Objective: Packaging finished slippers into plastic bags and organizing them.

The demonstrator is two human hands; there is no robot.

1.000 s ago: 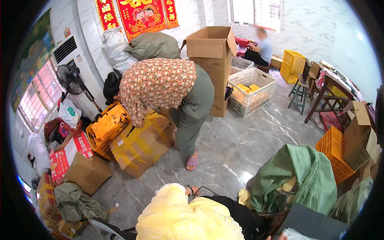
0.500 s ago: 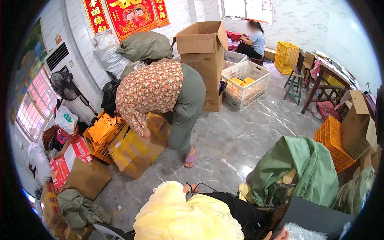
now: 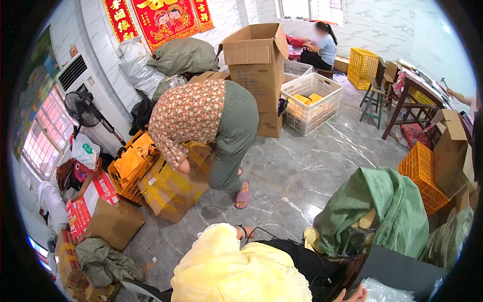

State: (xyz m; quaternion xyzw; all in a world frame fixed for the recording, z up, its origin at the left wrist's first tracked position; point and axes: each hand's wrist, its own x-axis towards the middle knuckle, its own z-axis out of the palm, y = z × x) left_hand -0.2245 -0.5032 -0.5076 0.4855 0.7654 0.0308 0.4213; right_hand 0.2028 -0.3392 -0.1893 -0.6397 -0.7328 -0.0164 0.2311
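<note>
Only a few fingertips (image 3: pixel 352 295) show at the lower edge, right of the middle, beside a clear plastic bag (image 3: pixel 387 292). They look like my right hand; what they hold is cut off. My left hand is out of the picture. A yellow garment (image 3: pixel 236 272) and black trousers (image 3: pixel 292 256) fill the lower middle, with a sandalled foot (image 3: pixel 245 232) beyond. In front, a person in a floral shirt (image 3: pixel 188 118) and green trousers bends over a cardboard box wrapped in yellow tape (image 3: pixel 171 189).
A green sack (image 3: pixel 377 211) lies on the right by orange crates (image 3: pixel 420 173). A tall open cardboard box (image 3: pixel 256 65) and a white basket (image 3: pixel 312 103) stand behind. Another person (image 3: pixel 322 48) sits at the back. Left are a fan (image 3: pixel 83 110), an orange crate (image 3: pixel 128 166) and boxes (image 3: pixel 113 221).
The view has tilted down a little, so the room sits higher in the picture. The bending person stays over the taped box. Fingertips have come in at the lower edge.
</note>
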